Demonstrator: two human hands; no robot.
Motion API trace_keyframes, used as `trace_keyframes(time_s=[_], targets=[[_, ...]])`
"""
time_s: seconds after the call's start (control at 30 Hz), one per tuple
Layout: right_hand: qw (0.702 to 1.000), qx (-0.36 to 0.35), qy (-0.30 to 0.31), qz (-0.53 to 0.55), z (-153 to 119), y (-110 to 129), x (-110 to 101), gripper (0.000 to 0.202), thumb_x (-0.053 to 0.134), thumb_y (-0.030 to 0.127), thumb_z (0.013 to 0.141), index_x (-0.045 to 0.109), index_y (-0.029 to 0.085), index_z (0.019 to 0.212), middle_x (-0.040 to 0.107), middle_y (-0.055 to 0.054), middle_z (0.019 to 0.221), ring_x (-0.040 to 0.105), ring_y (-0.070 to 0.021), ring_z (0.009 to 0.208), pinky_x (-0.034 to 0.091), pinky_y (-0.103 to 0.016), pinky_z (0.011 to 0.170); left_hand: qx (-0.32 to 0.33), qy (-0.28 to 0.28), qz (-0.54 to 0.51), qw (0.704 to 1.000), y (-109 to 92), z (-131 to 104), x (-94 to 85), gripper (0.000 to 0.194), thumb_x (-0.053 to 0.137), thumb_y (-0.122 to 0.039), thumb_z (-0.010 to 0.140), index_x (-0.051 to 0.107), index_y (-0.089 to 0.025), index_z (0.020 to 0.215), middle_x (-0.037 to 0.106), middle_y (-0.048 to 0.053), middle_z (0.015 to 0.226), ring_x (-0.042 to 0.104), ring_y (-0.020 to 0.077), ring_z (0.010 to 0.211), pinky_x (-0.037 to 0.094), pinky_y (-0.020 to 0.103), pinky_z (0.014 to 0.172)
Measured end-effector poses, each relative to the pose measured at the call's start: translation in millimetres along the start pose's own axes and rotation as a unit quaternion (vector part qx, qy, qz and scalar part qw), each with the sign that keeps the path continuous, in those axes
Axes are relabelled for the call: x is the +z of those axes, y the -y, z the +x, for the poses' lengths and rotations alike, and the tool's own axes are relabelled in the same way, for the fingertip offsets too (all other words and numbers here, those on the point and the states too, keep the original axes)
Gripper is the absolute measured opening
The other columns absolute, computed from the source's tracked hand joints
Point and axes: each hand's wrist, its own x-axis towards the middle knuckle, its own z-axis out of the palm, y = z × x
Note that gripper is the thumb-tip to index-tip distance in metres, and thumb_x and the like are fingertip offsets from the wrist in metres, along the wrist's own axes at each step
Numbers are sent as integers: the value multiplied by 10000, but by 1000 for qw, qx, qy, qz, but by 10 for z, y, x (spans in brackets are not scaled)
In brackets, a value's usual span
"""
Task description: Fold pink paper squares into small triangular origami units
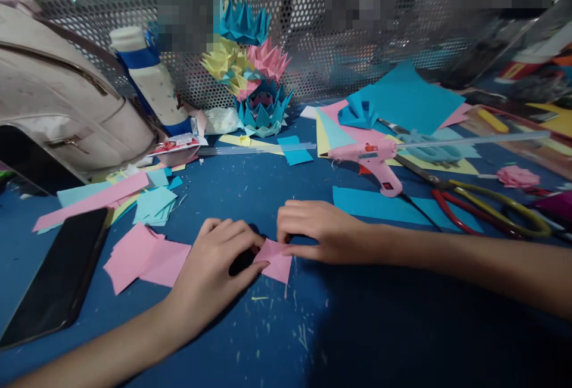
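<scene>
Low at the near corner, a bare left forearm (111, 343) slants up across the matte blue tabletop (250, 346), and at its end the left hand (218, 263) is pinching, thumb and fingers at the left side of a small creased pink paper square (277, 264). And look, the right hand (326, 230) pinches too, thumb and curled forefinger at the upper right corner! So the square sits right between the two hands. Pale paper clippings (302, 335) lie scattered just on the near side. Over by the left wrist, a fanned pile of pink paper squares (143, 257), a flat black smartphone (58, 275) beside it. Beyond the right hand, a pink plastic glue gun (366, 152), a bright blue paper strip (370, 203) and red-and-yellow-handled metal scissors (440, 183). Behind, against a perforated metal panel (304, 78), blue, yellow and pink folded paper flowers (241, 60)!
</scene>
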Motion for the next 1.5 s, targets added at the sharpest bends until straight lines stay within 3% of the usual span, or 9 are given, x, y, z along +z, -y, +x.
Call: trace_keyframes(time_s=[0.1, 0.2, 0.37, 0.5, 0.97, 1.2, 1.5], targets=[[996, -81, -2, 44, -14, -81, -16, 140, 524, 262, 1009, 622, 174, 1055, 680, -37, 1059, 560, -129, 983, 418, -269, 880, 40, -7, -2, 999, 0, -34, -5, 120, 538, -236, 1015, 658, -237, 1022, 703, -9, 995, 606, 154, 885, 333, 345, 845], [988, -151, 3, 30, -47, -138, -28, 272, 358, 249, 1065, 607, 167, 1138, 682, -55, 1181, 567, -141, 1099, 418, -295, 913, 124, -34, 19, 991, 15, -75, 2, 260, 416, -197, 1063, 666, -246, 1115, 716, 13, 1093, 619, 158, 953, 340, 371, 915], [985, -169, -8, -32, -112, -167, -34, 335, 295, 265, 1080, 607, 175, 1161, 697, -57, 1185, 578, -143, 1123, 435, -303, 853, 185, -67, 91, 976, 42, -122, 37, 305, 389, -149, 1056, 684, -214, 1093, 728, 25, 1062, 616, 167, 956, 362, 389, 965], [981, -187, -2, -45, -126, -162, -49, 369, 265, 222, 1077, 616, 160, 1174, 706, -71, 1167, 586, -142, 1123, 466, -319, 888, 214, -53, 123, 967, 38, -107, 14, 260, 465, -136, 1029, 704, -230, 1069, 732, 3, 1000, 619, 159, 915, 375, 378, 955], [981, -192, 11, 23, -72, -209, -93, 388, 282, 234, 1075, 657, 133, 1092, 721, -74, 1151, 618, -137, 1079, 490, -292, 972, 183, -4, 77, 980, 18, -122, 41, 184, 529, -216, 1028, 689, -253, 1111, 720, -13, 1029, 616, 142, 999, 363, 322, 995], [981, -188, 8, 48, -72, -207, -91, 351, 309, 214, 1069, 651, 137, 1088, 723, -79, 1146, 629, -131, 1074, 487, -297, 978, 207, -39, 124, 970, 24, -134, 13, 257, 499, -125, 1022, 710, -239, 1115, 724, 18, 1048, 596, 192, 1068, 336, 395, 1017], [977, -198, -6, 72, -61, -227, -66, 355, 303, 218, 1070, 648, 142, 1042, 730, -82, 1124, 644, -152, 1058, 491, -315, 962, 216, -21, 82, 973, 35, -122, 54, 211, 526, -178, 1025, 714, -209, 1117, 708, 29, 1028, 566, 171, 1033, 341, 340, 1005]])
